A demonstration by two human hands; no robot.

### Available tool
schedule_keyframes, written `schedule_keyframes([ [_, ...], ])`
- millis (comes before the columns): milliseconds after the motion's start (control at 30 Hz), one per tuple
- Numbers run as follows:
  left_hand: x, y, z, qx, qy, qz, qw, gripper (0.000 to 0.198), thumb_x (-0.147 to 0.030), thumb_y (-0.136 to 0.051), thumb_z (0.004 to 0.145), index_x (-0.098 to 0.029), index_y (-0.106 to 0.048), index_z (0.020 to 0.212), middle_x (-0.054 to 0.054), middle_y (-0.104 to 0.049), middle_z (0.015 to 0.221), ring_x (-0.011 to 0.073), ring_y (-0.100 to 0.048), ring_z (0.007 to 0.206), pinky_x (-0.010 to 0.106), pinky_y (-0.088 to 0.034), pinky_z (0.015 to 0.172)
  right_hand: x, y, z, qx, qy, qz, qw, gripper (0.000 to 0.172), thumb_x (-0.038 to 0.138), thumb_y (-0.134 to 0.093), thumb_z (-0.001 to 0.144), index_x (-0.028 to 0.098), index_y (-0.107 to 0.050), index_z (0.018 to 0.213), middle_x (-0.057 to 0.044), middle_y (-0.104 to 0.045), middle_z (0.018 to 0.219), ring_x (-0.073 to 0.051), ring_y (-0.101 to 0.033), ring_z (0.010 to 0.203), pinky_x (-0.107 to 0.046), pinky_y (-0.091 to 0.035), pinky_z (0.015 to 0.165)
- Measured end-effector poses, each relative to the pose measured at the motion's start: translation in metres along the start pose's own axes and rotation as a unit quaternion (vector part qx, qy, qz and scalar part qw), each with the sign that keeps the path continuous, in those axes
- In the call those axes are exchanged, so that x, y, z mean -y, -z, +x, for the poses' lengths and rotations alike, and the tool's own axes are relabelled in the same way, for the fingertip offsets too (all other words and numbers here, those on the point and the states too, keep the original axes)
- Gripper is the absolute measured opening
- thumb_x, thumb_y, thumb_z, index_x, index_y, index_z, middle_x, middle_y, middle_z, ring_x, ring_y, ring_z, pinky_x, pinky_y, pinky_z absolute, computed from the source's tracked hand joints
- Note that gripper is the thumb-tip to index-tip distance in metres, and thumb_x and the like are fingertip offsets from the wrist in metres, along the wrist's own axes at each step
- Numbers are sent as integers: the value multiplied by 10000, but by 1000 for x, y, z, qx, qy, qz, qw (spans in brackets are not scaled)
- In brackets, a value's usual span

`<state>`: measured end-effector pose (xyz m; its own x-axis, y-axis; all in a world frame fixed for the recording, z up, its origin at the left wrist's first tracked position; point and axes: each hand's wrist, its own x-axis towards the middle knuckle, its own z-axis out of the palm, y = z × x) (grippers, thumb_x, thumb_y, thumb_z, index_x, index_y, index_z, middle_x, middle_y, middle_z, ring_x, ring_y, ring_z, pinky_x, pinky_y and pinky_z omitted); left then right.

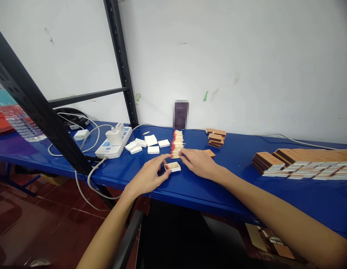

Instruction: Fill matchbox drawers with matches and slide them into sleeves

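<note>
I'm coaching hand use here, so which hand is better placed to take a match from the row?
Probably the right hand: it reaches the near end of the match row, while the left hand is at the left end of the white tray, seemingly steadying it.

Head-worn view, looking forward and down, blue table (237, 153) near, wall (246, 48) beyond

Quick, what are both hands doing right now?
Left hand: holding the small white tray at one end.
Right hand: at the row of matches; whether it grips any cannot be told.
</note>
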<state>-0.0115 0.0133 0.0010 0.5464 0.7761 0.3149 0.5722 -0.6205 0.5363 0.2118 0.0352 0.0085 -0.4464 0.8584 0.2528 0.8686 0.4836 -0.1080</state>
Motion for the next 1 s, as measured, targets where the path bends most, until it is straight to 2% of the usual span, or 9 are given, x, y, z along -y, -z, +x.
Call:
schedule_keyframes([
  [133, 1, 0, -1, -8, -17, 3, 1000, 544, -260, -598, 865, -279, -439, 1384, 25, -626, 1076, 166, -562, 837, 298, -473, 794, -8, -7, 5, 22, -20, 0, 1000, 205, 303, -376, 1000, 202, -553, 1024, -64, -686, 1026, -199, -641, 870, -274, -360, 674],
  [367, 1, 0, -1, -6, -28, 4, 1000, 560, -232, -610, 858, -285, -432, 1387, 27, -612, 1131, 165, -561, 870, 301, -473, 822, -10, -10, 6, 22, -14, 12, 1000, 181, 283, -393, 996, 209, -558, 1004, -61, -684, 1032, -198, -639, 887, -272, -365, 693],
  [767, 1, -1, 0, 12, -27, 15, 999, 574, -259, -603, 856, -302, -421, 1399, 7, -642, 1008, 184, -570, 893, 313, -464, 829, -8, -9, 5, 26, 22, 35, 999, 194, 262, -386, 997, 201, -568, 971, -52, -683, 985, -185, -629, 867, -262, -351, 679],
  [1000, 2, -1, 0, 6, -28, 7, 1000, 587, -236, -616, 846, -298, -426, 1398, 15, -633, 1037, 177, -567, 876, 312, -470, 828, -6, -9, 5, 30, 3, 30, 999, 179, 296, -407, 998, 199, -556, 1019, -57, -688, 966, -190, -635, 827, -262, -326, 632],
])
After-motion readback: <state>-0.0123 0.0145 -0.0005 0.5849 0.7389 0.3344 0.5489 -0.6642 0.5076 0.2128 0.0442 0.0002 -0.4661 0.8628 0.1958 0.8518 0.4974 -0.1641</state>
